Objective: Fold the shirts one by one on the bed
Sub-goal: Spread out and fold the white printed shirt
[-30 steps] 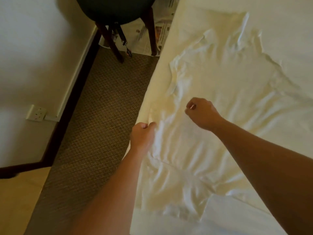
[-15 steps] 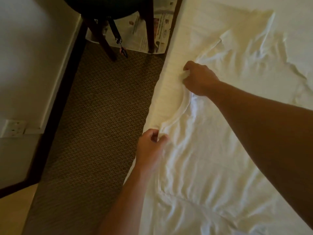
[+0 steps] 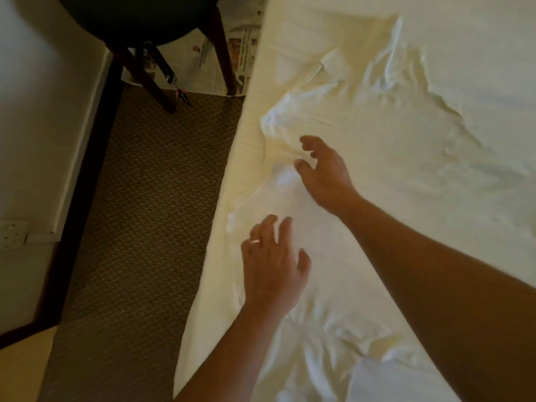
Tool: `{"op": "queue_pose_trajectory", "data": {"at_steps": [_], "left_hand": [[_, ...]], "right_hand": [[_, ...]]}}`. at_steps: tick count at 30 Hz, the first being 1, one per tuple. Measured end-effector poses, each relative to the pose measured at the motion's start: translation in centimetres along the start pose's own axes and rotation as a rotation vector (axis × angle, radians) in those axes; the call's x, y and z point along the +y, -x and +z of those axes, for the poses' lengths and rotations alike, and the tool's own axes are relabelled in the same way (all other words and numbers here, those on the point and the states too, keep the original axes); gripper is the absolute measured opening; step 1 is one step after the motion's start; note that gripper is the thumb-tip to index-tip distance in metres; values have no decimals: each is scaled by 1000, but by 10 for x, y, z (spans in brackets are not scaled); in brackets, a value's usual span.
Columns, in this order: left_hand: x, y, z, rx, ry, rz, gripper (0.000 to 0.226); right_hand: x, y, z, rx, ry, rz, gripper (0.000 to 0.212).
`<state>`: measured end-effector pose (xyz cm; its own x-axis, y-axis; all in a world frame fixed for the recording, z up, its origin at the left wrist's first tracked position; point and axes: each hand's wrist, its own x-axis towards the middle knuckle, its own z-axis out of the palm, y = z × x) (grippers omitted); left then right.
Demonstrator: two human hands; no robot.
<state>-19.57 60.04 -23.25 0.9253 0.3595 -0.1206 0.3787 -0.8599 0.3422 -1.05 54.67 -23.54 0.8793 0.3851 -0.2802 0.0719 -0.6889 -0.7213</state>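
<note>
A white shirt lies spread and wrinkled on the bed, its near edge along the bed's left side. My left hand, with a ring on one finger, hovers over the shirt's near part with fingers spread and holds nothing. Further along that edge my right hand is over the bunched cloth, its fingers loosely bent and apart, gripping nothing. My right forearm crosses the shirt's lower part and hides it.
Brown patterned carpet runs along the left of the bed. A dark chair with wooden legs stands at the top left over a newspaper. A wall socket sits on the white wall at the left.
Both hands have let go of the shirt's edge and opened. My right hand has drawn back toward me; the shirt's edge lies bunched on the bed.
</note>
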Motion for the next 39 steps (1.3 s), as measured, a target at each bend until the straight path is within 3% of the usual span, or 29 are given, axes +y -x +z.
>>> {"op": "queue_pose_trajectory", "data": {"at_steps": [3,5,10,14,17,22,29,32,39], "left_hand": [[27,37,22,-266,-108,296,62],[25,57,33,-338,-189,381,63],[39,84,36,-356,-330,250,72],[85,106,39,-383,-404,307,67],[121,120,53,-481,-397,361,63],[148,128,67,-561,-448,392,58],[132,145,72,-379,-527,558,26],[126,148,66,-381,-512,615,17],[117,146,58,-421,-561,481,45]], "right_hand": [[47,85,-7,55,64,18,38],[83,148,-14,61,194,-19,37],[183,296,-70,-33,383,41,40],[248,364,-121,-166,618,146,50],[279,383,-149,-183,768,202,54],[305,382,-177,-104,862,158,36],[325,393,-192,-79,878,79,24],[327,398,-194,-127,892,118,26],[316,393,-195,-181,977,295,32]]}}
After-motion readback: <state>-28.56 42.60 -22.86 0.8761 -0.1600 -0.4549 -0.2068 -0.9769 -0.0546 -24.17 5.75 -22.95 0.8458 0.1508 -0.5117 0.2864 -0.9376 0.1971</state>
